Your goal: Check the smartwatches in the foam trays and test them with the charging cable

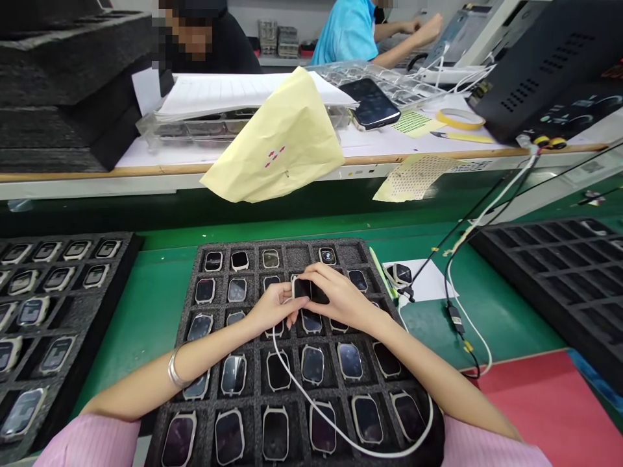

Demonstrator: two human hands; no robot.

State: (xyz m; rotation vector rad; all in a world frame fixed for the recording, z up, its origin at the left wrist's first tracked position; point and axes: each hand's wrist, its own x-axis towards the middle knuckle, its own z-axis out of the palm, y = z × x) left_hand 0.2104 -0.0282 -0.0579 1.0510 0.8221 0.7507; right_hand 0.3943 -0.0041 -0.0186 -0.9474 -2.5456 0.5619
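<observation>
Both my hands meet over the middle of a black foam tray (pixel 189 295) filled with several smartwatch bodies. My right hand (pixel 341 295) grips a small dark watch body (pixel 305 288) from the right, fingers curled round it. My left hand (pixel 275 308) pinches the end of a white cable (pixel 311 405) against the watch's left side. The cable loops down across the tray toward my right arm. A silver bangle (pixel 174 370) sits on my left wrist.
A second foam tray of watches (pixel 73 324) lies at the left, an empty slotted tray (pixel 549 259) at the right. A lone watch on white paper (pixel 402 274) and black and white cables (pixel 457 318) lie right of the middle tray. Two people sit behind the raised shelf (pixel 160 170).
</observation>
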